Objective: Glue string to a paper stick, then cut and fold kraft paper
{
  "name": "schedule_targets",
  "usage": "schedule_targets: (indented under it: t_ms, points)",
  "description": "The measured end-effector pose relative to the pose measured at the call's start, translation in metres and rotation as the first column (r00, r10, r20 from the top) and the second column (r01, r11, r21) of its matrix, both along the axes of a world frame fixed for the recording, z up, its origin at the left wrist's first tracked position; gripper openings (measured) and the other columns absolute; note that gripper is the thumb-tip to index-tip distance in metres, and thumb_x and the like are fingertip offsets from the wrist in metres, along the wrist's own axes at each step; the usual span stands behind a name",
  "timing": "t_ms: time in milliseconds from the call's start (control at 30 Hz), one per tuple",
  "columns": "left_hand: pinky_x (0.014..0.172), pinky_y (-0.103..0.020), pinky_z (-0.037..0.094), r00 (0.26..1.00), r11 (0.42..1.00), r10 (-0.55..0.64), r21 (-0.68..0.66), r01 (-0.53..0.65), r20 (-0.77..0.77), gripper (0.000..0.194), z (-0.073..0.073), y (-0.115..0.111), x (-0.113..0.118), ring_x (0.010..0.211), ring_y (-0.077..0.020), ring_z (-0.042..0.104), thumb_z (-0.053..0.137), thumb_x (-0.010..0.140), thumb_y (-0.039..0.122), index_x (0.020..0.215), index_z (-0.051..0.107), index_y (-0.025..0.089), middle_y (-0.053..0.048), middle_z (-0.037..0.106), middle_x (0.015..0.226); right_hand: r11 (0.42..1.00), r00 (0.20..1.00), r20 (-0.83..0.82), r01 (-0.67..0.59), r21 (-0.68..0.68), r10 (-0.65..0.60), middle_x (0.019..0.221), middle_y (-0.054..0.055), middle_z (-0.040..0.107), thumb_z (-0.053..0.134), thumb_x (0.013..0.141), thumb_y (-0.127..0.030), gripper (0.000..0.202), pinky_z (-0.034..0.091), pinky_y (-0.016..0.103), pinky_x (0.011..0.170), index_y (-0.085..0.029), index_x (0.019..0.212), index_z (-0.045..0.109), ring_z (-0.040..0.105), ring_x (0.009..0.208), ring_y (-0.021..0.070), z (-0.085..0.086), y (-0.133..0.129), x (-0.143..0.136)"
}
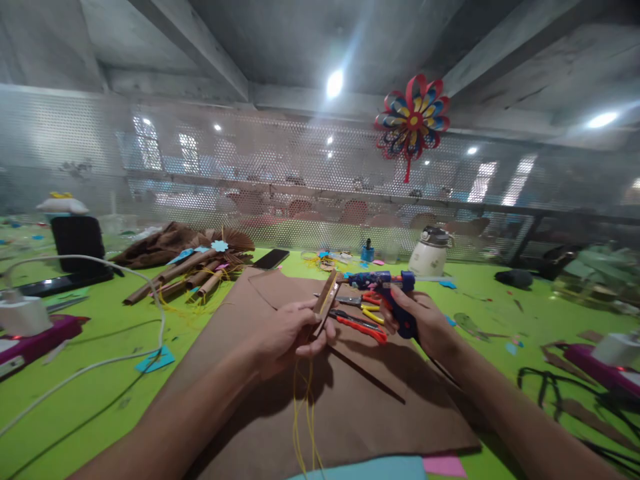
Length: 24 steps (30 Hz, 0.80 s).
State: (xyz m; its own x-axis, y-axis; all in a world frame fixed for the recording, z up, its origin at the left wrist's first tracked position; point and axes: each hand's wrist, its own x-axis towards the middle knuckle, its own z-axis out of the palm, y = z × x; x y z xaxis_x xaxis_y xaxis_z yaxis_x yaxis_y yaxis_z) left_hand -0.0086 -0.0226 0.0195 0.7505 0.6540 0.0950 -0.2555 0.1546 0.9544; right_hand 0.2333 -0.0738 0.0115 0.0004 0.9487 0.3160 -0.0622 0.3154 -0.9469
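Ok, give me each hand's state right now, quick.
Left hand: closed, fingers gripping a brown strip.
Right hand: closed around a blue glue gun, nozzle at the strip's upper end; whether they touch can't be told.

**Bare-armed at the bench [107,390]**

The left forearm [200,397] shows bare toward the bench's near edge, broad there and tapering to the left hand [287,333]. The right forearm [493,383] is likewise bare, narrowing to the bare right hand [423,313]. The fingers [313,348] look slender, though blur leaves that uncertain.
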Motion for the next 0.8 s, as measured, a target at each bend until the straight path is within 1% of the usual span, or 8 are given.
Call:
schedule_targets:
  t_ms: [167, 400, 600, 700, 800]
  points:
    - [0.036, -0.018, 0.013, 0.999, 0.999, -0.026, 0.03, 0.027, -0.031, 0.014, 0.0031, -0.0018, -0.0017, 0.041, -0.002, 0.034, 0.046, 0.083, 0.013, 0.089, 0.058, 0.009, -0.006, 0.061, 0.073, 0.999, 1.0, 0.001, -0.018, -0.03, 0.018, 0.059, 0.001, 0.054, 0.061, 0.084, -0.051, 0.041, 0.038, 0.025, 0.047, -0.012, 0.076, 0.064, 0.047, 0.047, 0.0106, -0.0026, -0.0004, 0.0012]
    - [0.037, -0.017, 0.014, 1.0, 0.999, 0.01, 0.031, -0.01, -0.004, 0.009, 0.0088, -0.0077, -0.0039, 0.042, -0.0015, 0.031, 0.046, 0.084, 0.015, 0.083, 0.054, 0.01, -0.005, 0.059, 0.071, 0.996, 0.997, -0.011, -0.079, -0.046, 0.079, 0.057, 0.0, 0.051, 0.059, 0.085, -0.052, 0.041, 0.036, 0.024, 0.046, -0.011, 0.079, 0.064, 0.045, 0.047, 0.0099, -0.0029, -0.0021, 0.0001]
    - [0.038, -0.018, 0.015, 0.999, 0.999, -0.032, 0.028, 0.032, 0.023, 0.012, 0.0102, -0.0058, -0.0052, 0.04, -0.0007, 0.03, 0.043, 0.083, 0.012, 0.088, 0.054, 0.011, -0.003, 0.057, 0.07, 0.992, 0.993, 0.009, -0.119, -0.035, 0.119, 0.054, -0.001, 0.048, 0.055, 0.088, -0.051, 0.04, 0.035, 0.025, 0.047, -0.013, 0.078, 0.062, 0.043, 0.047, 0.0109, -0.0029, -0.0038, -0.0001]
    - [0.039, -0.018, 0.018, 0.998, 0.998, -0.058, 0.022, 0.058, 0.029, 0.013, 0.009, -0.0038, -0.0061, 0.038, -0.0001, 0.028, 0.041, 0.083, 0.012, 0.085, 0.054, 0.011, -0.002, 0.056, 0.068, 0.992, 0.993, 0.016, -0.118, -0.042, 0.118, 0.054, -0.001, 0.048, 0.056, 0.087, -0.052, 0.041, 0.036, 0.025, 0.047, -0.012, 0.08, 0.063, 0.043, 0.047, 0.0111, -0.0021, -0.0053, -0.0007]
    - [0.038, -0.019, 0.018, 0.996, 0.997, -0.075, 0.012, 0.075, 0.048, 0.015, 0.0067, -0.0018, -0.0065, 0.037, 0.0001, 0.028, 0.041, 0.082, 0.013, 0.089, 0.054, 0.01, -0.004, 0.057, 0.071, 0.992, 0.992, 0.031, -0.122, -0.037, 0.123, 0.054, -0.001, 0.048, 0.057, 0.086, -0.052, 0.042, 0.037, 0.025, 0.047, -0.012, 0.08, 0.065, 0.043, 0.047, 0.0107, -0.0008, -0.0063, -0.0022]
